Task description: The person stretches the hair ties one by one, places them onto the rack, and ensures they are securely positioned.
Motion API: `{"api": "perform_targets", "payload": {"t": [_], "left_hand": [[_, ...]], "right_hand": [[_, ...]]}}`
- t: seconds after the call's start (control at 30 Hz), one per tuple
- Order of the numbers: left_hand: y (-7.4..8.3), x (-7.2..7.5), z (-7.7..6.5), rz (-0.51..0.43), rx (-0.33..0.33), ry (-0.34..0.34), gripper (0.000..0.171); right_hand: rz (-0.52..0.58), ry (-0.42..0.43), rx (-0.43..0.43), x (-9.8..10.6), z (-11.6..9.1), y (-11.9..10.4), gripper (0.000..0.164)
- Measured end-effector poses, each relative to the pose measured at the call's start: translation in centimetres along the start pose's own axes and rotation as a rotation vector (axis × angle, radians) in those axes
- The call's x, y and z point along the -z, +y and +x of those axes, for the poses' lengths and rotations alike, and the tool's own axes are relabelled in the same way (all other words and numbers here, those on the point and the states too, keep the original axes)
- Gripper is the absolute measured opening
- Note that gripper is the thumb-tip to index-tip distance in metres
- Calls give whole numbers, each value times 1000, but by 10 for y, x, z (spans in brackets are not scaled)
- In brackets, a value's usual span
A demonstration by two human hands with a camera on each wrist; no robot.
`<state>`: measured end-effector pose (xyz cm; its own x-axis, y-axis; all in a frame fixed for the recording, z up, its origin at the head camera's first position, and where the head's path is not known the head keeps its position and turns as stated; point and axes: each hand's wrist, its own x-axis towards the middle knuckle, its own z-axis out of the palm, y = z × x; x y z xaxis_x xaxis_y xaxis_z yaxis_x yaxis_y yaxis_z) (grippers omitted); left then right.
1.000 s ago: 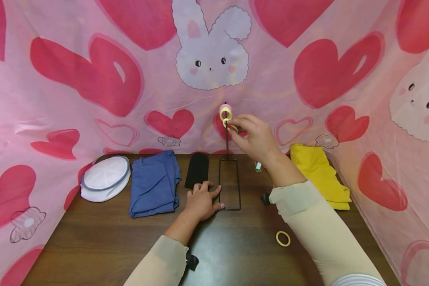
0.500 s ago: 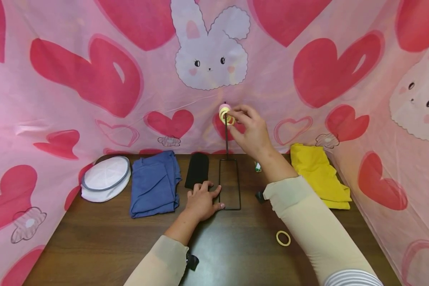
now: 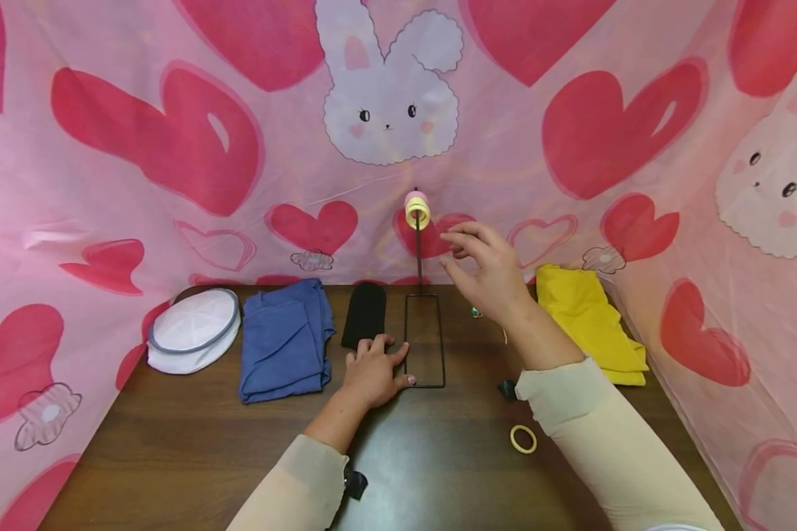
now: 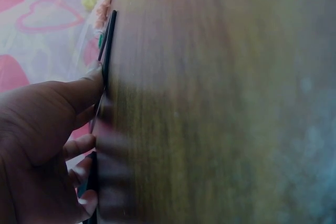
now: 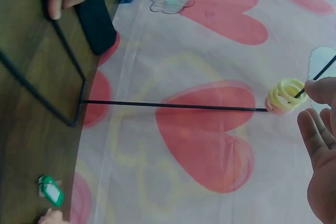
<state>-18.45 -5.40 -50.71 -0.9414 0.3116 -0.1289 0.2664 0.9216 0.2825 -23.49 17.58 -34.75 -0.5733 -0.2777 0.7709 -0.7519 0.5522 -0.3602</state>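
A black wire stand rises at the back of the table, its rectangular base flat on the wood. Yellow rings and a pink one hang together near the top of it. My right hand, fingers bent but apart from the rings in the head view, is just right of the post with nothing visible in its grasp. Thumb and fingers spread, my left hand rests on the left side of the base. In the left wrist view, its thumb touches the black wire. One pale yellow ring lies loose at front right.
Left of the stand lie a black flat item, a folded blue cloth and a round white item. A yellow cloth is at right. Behind the post lies a green key tag. A heart-patterned curtain borders the table.
My right hand has let go of a yellow ring, which now hangs with the others on the stand, and has drawn back to the right. My left hand stays on the base.
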Motion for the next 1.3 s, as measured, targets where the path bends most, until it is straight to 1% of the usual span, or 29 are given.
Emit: {"api": "perform_targets", "payload": {"t": [0.13,0.23,0.37,0.53,0.77,0.97,1.1,1.3], "left_hand": [[0,1,0,6,6,-9,70],[0,0,1,11,12,-13,70],[-1,-3,3,12,13,-13,70],[-1,-3,3,9,10,-7,69],[-1,-2,3,10,9,-9,69],[-1,-2,2,5,3,-7,69],[-2,-3,2,8,2,-7,69],[-1,-1,1,8,-3,-11,70]], "right_hand": [[28,-12,4,9,-18,0,35],[43,-33,-12,15,-32,0,35],[43,-84,-40,24,-53,1,36],[68,-144,-54,34,-78,4,40],[79,-194,-54,42,-110,12,49],[79,-246,-77,47,-131,17,51],[77,-331,-97,52,-142,18,55],[31,-500,-130,59,-159,23,60]]}}
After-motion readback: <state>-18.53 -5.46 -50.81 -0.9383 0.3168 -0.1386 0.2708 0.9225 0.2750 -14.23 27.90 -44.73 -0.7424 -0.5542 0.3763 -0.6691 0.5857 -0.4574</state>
